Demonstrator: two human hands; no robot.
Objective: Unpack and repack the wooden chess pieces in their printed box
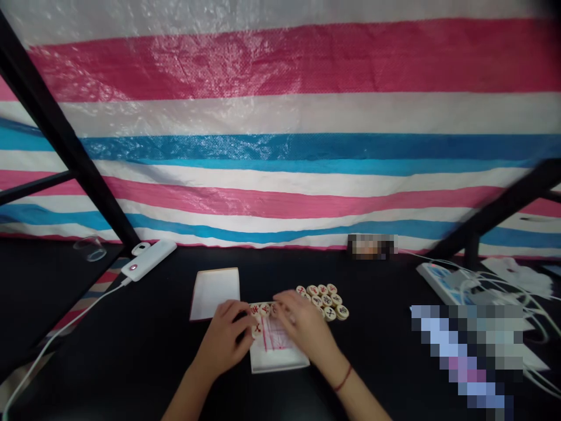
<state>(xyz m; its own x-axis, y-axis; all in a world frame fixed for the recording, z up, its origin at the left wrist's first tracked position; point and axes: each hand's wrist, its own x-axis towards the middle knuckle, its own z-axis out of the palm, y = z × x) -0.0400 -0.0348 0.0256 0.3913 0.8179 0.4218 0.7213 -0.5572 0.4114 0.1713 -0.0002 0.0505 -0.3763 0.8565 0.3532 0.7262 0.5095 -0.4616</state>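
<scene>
A shallow white box (280, 367) lies in front of me, with a sheet marked in pink lines (275, 339) inside it. Several round Chinese chess pieces (265, 310) with red characters line its far edge. My left hand (225, 339) is at the box's left side, thumb and finger closed about a red-marked Chinese chess piece (257, 329). From the right, my right hand (307, 327) reaches over the box, its fingertips around another piece (276, 309) in the far row. That hand covers part of the row and the box's right side.
Beyond my right hand, several more pieces (326, 300) sit grouped on the black table (140, 351). An open white lid (216, 292) lies at the left. A white power bank (149, 260) with a cable is farther left; a power strip (438, 280) with tangled cables is at right.
</scene>
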